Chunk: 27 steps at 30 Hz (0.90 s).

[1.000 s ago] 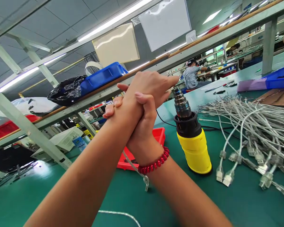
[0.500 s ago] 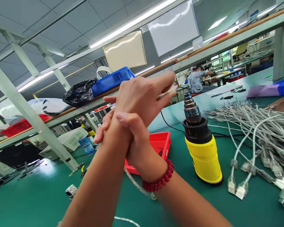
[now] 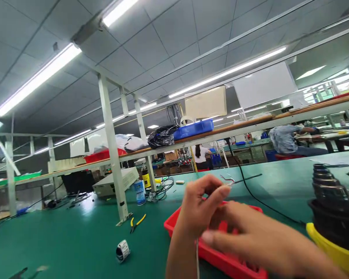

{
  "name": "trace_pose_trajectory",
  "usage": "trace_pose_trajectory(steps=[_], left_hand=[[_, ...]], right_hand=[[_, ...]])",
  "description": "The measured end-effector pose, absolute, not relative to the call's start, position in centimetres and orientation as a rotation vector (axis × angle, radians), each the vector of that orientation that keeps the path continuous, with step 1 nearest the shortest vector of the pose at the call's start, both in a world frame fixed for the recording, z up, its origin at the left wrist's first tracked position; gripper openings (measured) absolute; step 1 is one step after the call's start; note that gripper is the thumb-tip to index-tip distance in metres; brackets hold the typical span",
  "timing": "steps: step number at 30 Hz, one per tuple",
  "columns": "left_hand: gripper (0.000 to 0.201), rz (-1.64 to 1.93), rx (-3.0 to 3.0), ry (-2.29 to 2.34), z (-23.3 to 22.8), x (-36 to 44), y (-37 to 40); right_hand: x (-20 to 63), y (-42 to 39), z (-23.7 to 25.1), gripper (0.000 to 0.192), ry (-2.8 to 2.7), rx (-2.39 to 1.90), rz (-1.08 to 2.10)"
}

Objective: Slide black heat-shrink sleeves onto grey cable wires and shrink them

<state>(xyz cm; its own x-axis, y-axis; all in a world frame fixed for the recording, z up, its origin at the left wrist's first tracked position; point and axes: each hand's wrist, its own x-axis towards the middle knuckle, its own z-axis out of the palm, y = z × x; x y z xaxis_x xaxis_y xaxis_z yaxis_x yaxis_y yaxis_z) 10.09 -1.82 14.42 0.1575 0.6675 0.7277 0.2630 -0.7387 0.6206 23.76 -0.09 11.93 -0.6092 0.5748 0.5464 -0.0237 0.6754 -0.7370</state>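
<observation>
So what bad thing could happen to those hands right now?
The left hand pinches a thin cable with bare wire ends, which might prick a finger. The right hand sits close to the heat gun nozzle; if it is hot, a brush against it could burn. The head is tilted up, so the hands are barely watched.

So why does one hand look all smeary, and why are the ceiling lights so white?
In the head view, the right hand is streaked with motion blur, while the left hand pinching a thin cable looks sharper. The ceiling light tubes are blown out to plain white, and they leave a shiny patch on the green table.
</observation>
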Motion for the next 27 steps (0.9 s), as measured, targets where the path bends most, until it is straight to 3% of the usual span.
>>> trace_pose_trajectory(steps=[6, 10, 14, 20, 27], left_hand=[[0.037, 1.535, 2.003, 0.772, 14.5, 7.4, -2.0], [0.046, 1.648, 2.012, 0.712, 14.6, 6.8, -2.7], [0.051, 1.642, 2.000, 0.709, 14.4, 6.6, -2.5], [0.051, 1.601, 2.111, 0.849, 15.0, 7.6, -3.7], [0.051, 1.495, 2.128, 0.781, 14.7, 7.2, -3.5]], right_hand=[[23.6, 0.3, 14.0, 0.031, -1.956, -0.516, 0.891], [22.2, -0.7, 13.9, 0.044, -1.749, -0.459, 1.090], [21.5, -1.7, 13.8, 0.042, -1.607, -0.393, 1.222], [22.0, -2.2, 13.7, 0.029, -1.696, -0.456, 1.110], [23.4, -2.7, 14.2, 0.030, -1.700, -0.541, 0.930]])
